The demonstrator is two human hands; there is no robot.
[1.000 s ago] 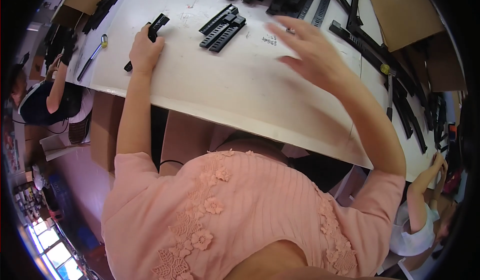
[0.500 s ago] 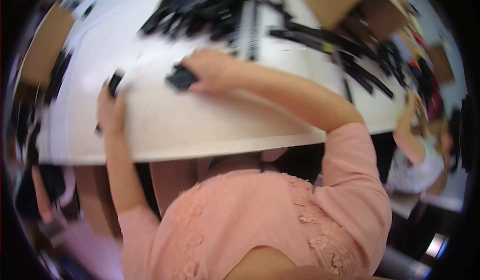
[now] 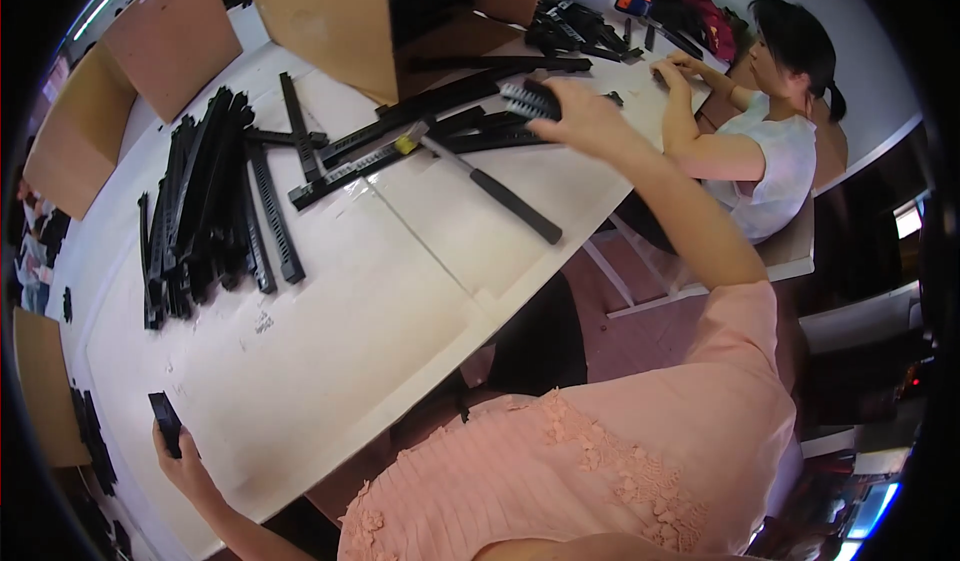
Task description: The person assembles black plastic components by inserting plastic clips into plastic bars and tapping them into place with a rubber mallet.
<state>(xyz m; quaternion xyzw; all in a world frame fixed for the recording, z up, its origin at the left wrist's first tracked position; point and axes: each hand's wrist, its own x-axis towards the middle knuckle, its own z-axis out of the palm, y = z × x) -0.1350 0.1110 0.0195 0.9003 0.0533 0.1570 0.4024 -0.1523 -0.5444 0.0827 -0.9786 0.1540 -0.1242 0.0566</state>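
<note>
Plainly, the right hand (image 3: 592, 121) grips short slotted black pieces (image 3: 528, 102), which jut out leftward past its fingers. Left of those fingers and nearer the body lies a yellow-tipped hammer (image 3: 512, 204) with a black handle. The left hand (image 3: 186, 468) pinches a short black bar (image 3: 163, 416) between thumb and fingers; beyond their tips, well apart, sits a pile of long black strips (image 3: 205, 196).

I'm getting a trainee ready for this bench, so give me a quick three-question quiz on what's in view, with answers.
1. Which hand holds the slotted black pieces?
2. True or false: the left hand is empty.
3. The head of the black-handled hammer shows which colour: A) red, B) yellow, C) white?

Key:
1. The right hand.
2. False; it holds a short black part.
3. B.
</note>
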